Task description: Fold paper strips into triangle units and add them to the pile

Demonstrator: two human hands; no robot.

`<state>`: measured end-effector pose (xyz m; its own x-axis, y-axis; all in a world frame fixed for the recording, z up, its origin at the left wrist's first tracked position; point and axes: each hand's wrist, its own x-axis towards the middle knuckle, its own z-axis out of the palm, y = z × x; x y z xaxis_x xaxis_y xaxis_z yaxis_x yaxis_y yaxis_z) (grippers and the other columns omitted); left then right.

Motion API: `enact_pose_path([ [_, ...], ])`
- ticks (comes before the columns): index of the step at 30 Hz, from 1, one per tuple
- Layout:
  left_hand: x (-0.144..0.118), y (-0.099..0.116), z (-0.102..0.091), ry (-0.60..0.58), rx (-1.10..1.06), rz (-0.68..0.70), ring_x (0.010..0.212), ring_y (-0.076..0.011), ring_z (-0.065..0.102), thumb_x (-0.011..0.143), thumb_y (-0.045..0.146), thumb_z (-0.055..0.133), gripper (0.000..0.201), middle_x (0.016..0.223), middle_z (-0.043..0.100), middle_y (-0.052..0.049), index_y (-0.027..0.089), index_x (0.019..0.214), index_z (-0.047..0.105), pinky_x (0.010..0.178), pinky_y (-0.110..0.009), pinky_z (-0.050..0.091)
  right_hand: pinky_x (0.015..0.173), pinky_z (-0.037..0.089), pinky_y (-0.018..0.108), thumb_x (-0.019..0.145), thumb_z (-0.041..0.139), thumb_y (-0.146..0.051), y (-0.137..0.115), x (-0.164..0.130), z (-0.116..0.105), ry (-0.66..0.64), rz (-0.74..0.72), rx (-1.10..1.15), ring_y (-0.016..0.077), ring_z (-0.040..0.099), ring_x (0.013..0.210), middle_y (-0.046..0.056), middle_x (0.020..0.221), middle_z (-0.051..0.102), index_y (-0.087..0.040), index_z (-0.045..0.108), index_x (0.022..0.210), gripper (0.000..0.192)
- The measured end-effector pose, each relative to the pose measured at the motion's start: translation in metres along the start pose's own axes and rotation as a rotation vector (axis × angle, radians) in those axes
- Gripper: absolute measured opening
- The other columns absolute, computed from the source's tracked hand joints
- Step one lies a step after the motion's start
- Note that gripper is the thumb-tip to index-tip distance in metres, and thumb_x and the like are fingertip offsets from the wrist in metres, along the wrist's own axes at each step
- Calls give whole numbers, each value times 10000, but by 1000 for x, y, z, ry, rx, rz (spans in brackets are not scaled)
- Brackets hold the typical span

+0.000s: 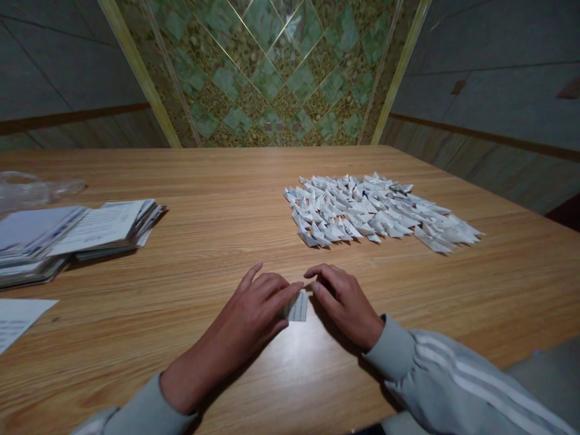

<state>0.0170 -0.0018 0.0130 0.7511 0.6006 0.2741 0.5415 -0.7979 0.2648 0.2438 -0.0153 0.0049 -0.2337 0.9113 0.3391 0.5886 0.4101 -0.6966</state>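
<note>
White, illegibly printed paper [298,308] touches the left hand [263,300].

Paper stacks [104,225] lie left on the table [222,211], boats [357,208] behind the slip [298,308].

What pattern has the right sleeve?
The right sleeve is grey with white stripes, best seen in the head view.

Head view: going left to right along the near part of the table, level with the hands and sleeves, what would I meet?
Loose sheet → left sleeve → left hand → small folded paper → right hand → right sleeve.
</note>
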Motion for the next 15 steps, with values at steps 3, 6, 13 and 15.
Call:
enact_pose_path([
  [3, 0, 2, 1, 37, 40, 54, 1080, -235, 601, 926, 123, 592, 463, 1127, 670, -79, 214, 1371, 500, 1155, -582, 269, 820, 452, 349, 964, 456, -152, 0, 0, -1, -4, -26, 2, 221, 638, 917, 72, 958, 705, -176, 630, 1026, 187],
  [6, 0, 3, 2, 97, 66, 72, 1067, -225, 603, 937, 91, 557, 296, 1091, 678, -79, 186, 1216, 586, 1153, -574, 268, 804, 452, 337, 959, 475, -150, -2, 0, -2, 0, -47, 7, 214, 633, 901, 71, 944, 702, -175, 634, 1014, 170],
  [13, -5, 5, -2, 192, 75, 125, 1186, -261, 560, 963, 133, 544, 121, 1292, 642, -124, 186, 930, 648, 1099, -535, 340, 739, 438, 302, 924, 479, -94, -9, -2, -6, 14, -249, 84, 181, 595, 816, 49, 863, 684, -182, 643, 957, 189],
  [15, -8, 6, -3, 201, 70, 111, 1105, -264, 578, 949, 142, 570, 138, 1237, 664, -110, 189, 842, 646, 996, -483, 422, 719, 416, 305, 904, 466, -69, -8, -4, -3, -54, -314, 68, 181, 568, 778, 45, 812, 672, -177, 648, 930, 214],
])
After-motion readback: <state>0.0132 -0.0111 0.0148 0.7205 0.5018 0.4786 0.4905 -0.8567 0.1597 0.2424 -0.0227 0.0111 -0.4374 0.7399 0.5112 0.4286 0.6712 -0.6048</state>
